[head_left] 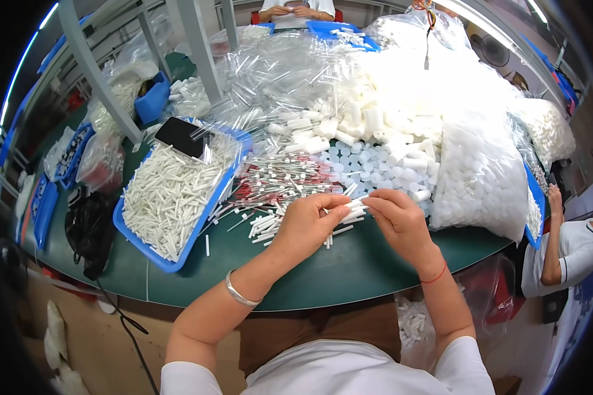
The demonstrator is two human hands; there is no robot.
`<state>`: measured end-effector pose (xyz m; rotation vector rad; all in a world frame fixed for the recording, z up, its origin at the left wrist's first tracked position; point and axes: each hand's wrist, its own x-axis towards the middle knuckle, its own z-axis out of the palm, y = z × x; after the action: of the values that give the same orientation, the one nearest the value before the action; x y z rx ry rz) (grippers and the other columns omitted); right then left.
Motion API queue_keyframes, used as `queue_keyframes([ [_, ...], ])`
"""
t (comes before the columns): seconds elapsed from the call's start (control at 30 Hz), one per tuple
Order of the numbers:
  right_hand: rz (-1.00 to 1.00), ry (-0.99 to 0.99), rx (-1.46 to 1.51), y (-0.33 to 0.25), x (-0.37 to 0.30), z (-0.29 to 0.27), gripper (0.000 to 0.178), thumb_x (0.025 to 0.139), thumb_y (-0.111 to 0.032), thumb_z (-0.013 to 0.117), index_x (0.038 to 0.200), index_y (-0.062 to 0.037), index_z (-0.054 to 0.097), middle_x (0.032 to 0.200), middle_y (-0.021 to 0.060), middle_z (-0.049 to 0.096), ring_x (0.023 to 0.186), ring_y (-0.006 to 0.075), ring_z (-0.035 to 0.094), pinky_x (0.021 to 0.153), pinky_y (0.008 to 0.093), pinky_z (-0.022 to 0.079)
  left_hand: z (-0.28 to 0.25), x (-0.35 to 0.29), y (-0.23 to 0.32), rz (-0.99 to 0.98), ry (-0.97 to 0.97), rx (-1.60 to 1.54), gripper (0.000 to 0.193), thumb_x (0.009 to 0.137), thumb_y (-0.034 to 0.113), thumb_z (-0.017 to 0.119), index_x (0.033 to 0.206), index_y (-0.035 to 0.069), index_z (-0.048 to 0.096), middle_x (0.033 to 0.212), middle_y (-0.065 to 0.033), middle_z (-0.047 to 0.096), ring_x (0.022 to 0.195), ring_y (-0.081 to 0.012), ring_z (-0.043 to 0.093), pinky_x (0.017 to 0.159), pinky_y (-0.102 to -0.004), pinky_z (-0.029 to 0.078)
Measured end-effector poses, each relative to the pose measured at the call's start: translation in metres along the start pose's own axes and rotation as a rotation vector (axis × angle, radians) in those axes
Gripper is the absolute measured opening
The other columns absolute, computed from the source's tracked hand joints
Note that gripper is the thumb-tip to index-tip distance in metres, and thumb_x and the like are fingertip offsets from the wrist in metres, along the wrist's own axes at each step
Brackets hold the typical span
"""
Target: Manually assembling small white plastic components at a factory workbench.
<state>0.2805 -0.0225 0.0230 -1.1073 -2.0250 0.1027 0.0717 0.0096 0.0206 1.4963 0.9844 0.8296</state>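
My left hand [313, 222], with a silver bangle on its wrist, is closed in a pinch over the green table. My right hand [400, 218], a red string round its wrist, pinches close beside it. Between the fingertips is a slim white tube [358, 199], partly covered by the fingers. Under and beside the hands lies a loose heap of short white tubes [265, 227]. Just beyond it are thin rods with white ends and red parts [280, 179], and a patch of translucent round caps [362, 164].
A blue tray [171, 264] full of white tubes stands on the left, with a black phone [180, 136] on it. Thick white cylinders [373, 118] and clear plastic tubes [277, 72] pile up behind. A bulging clear bag [484, 178] sits right. Other people work across and at right.
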Motion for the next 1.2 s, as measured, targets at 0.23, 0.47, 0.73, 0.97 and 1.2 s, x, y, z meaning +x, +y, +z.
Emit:
queue_keyframes([
  [0.23,-0.125,-0.191,-0.074,-0.022,0.018,0.01,0.038,0.078,0.003,0.061,0.115,0.0027,0.055,0.102,0.0144,0.062,0.087,0.0314,0.06,0.079,0.039,0.049,-0.013,0.001,-0.001,-0.062,-0.016,-0.052,0.046,0.085,0.02,0.071,0.122,0.0,0.053,0.077,-0.0032,0.063,0.058,-0.0071,0.058,0.049,-0.0224,0.045],
  [0.47,-0.106,-0.137,0.082,-0.011,0.023,0.023,0.032,0.08,-0.008,0.072,0.108,0.0003,0.059,0.094,0.0138,0.064,0.082,0.0301,0.061,0.068,0.0367,0.051,-0.044,0.025,0.005,0.041,0.133,0.266,0.032,0.089,0.025,0.064,0.111,0.002,0.062,0.081,-0.0105,0.065,0.071,-0.0183,0.063,0.063,-0.034,0.051],
  [0.73,0.164,-0.033,0.183,0.001,0.011,0.033,0.026,0.083,-0.01,0.071,0.104,0.0006,0.062,0.088,0.0124,0.066,0.072,0.0214,0.061,0.066,0.0298,0.048,-0.149,0.087,-0.018,0.272,0.322,1.505,0.014,0.081,0.007,0.06,0.093,0.002,0.064,0.094,-0.0185,0.063,0.09,-0.035,0.059,0.078,-0.0442,0.048],
  [0.97,0.157,-0.005,0.159,0.008,0.009,0.027,0.028,0.088,-0.01,0.067,0.113,-0.0007,0.063,0.086,0.0123,0.066,0.068,0.0194,0.061,0.061,0.0281,0.049,-0.13,0.067,-0.002,0.43,0.358,1.032,0.026,0.084,0.005,0.056,0.109,0.001,0.06,0.101,-0.0182,0.054,0.087,-0.0344,0.058,0.077,-0.0391,0.047],
  [1.2,0.233,0.139,0.402,0.0,0.011,0.024,0.027,0.089,-0.01,0.066,0.115,-0.0016,0.066,0.092,0.0109,0.068,0.077,0.0146,0.062,0.067,0.0259,0.049,-0.037,0.019,-0.005,0.064,-0.091,0.075,0.029,0.095,0.011,0.056,0.123,0.004,0.054,0.106,-0.0021,0.06,0.092,-0.007,0.054,0.082,-0.023,0.046],
])
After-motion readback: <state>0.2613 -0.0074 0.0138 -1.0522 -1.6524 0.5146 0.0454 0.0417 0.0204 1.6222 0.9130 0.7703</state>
